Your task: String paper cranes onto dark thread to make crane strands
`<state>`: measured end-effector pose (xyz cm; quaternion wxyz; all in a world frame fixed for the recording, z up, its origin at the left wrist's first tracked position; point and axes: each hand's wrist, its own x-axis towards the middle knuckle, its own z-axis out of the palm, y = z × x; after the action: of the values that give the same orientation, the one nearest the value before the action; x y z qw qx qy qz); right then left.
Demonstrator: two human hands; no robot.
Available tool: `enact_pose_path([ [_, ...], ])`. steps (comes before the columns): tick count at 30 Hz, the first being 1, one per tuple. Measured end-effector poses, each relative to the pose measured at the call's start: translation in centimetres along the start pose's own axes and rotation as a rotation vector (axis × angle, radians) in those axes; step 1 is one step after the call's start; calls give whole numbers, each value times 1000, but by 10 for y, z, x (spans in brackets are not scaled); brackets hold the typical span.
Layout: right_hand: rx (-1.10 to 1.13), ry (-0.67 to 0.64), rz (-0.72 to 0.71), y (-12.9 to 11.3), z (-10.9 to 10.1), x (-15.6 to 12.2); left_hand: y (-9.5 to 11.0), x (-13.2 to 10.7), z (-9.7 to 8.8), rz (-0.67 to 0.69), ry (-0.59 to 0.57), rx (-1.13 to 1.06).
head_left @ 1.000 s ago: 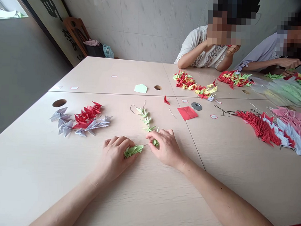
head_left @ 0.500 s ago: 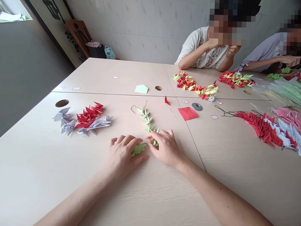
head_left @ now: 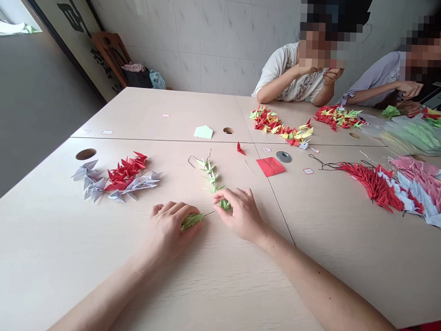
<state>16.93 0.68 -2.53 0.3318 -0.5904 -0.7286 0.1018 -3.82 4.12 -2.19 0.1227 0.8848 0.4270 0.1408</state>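
A strand of green folded paper cranes runs down the tabletop, threaded on a dark string whose loop lies at the far end. My left hand is curled over a bunch of the green cranes, its palm side hidden. To its right, my right hand holds the strand between thumb and fingers at another green cluster. A short bare length of string shows between the two hands.
Red and pale-blue crane strands lie at left. Beyond my hands are a single red crane, a red paper square, a metal disc and green paper. More strands lie right; two people sit opposite.
My left hand has slid left and slightly toward me with its green cranes, widening the bare string between the hands. My right hand stays almost in place. The view has shifted slightly.
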Motion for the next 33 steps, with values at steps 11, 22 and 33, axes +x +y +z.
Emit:
enact_pose_path([
  [11,82,-154,-206,13,-13,3,-8,-13,-26,-38,-166,54],
  [22,82,-157,-169,10,0,0,-3,3,-25,-86,-139,28],
  [33,54,-93,-194,13,3,0,2,10,-15,-30,-80,14],
])
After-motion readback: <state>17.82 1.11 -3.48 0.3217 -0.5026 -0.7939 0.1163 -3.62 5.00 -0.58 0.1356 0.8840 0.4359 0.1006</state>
